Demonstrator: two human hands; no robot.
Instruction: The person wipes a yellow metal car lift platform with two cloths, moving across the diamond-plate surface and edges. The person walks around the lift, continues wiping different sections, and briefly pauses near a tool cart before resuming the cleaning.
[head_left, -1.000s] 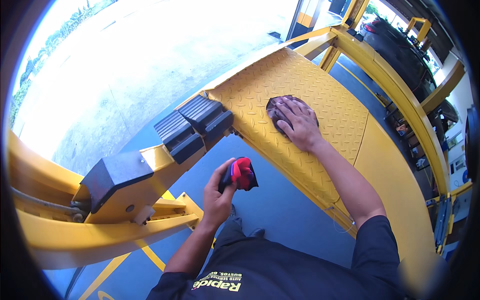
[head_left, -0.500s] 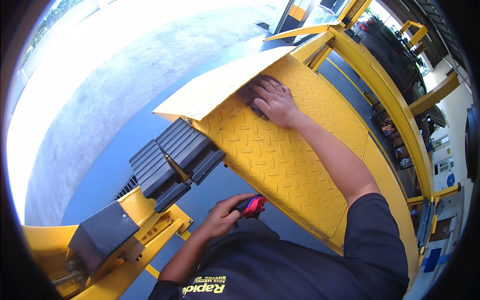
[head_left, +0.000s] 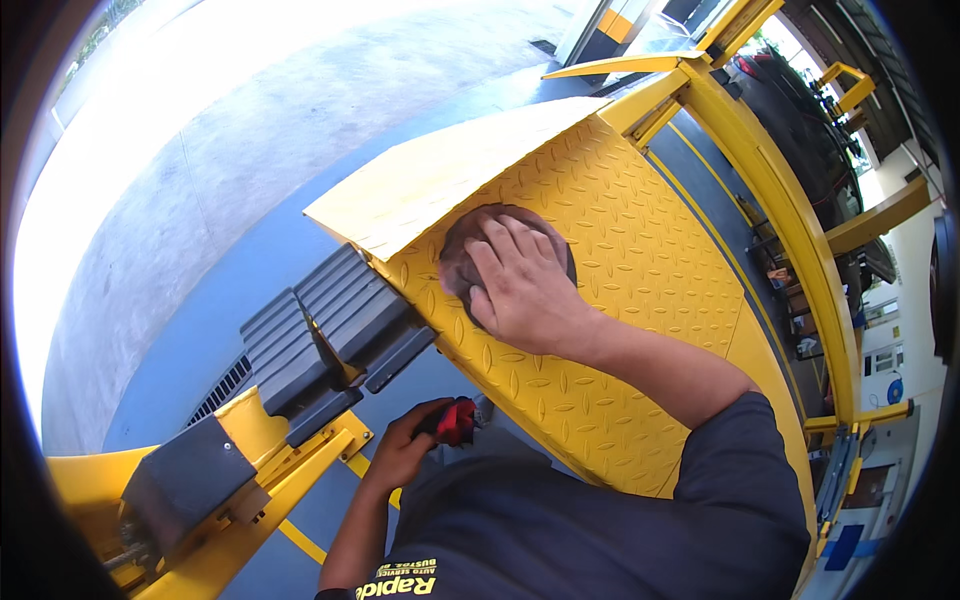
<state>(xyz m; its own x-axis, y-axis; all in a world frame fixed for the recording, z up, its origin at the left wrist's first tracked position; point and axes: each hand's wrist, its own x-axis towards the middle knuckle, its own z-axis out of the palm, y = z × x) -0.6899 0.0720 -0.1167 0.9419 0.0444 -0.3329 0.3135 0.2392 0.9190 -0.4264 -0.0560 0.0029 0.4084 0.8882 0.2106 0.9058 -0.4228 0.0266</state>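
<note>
My right hand [head_left: 530, 285] lies over a dark, rounded cloth [head_left: 462, 250], pressing it against a yellow diamond-tread metal plate [head_left: 570, 375]. Its fingers are bent over the cloth and hide part of it. Along the plate's far left side rises a smooth yellow flap [head_left: 450, 165]. Lower down, close to my body, my left hand [head_left: 405, 445] is closed around a small red-and-black item [head_left: 457, 422]. The fingers cover much of that item, and I cannot make out its kind.
A ribbed black rubber pad [head_left: 330, 325] sits on a yellow lift arm [head_left: 300, 470] left of the plate. A curved yellow beam [head_left: 800, 220] runs along the right. Beyond it, a dark car [head_left: 795, 130] stands at upper right. A floor grate [head_left: 222, 385] lies at left.
My right hand and the dark cloth have moved down across the plate, toward me. My left hand has shifted slightly left and down, with the red-and-black item still in it.
</note>
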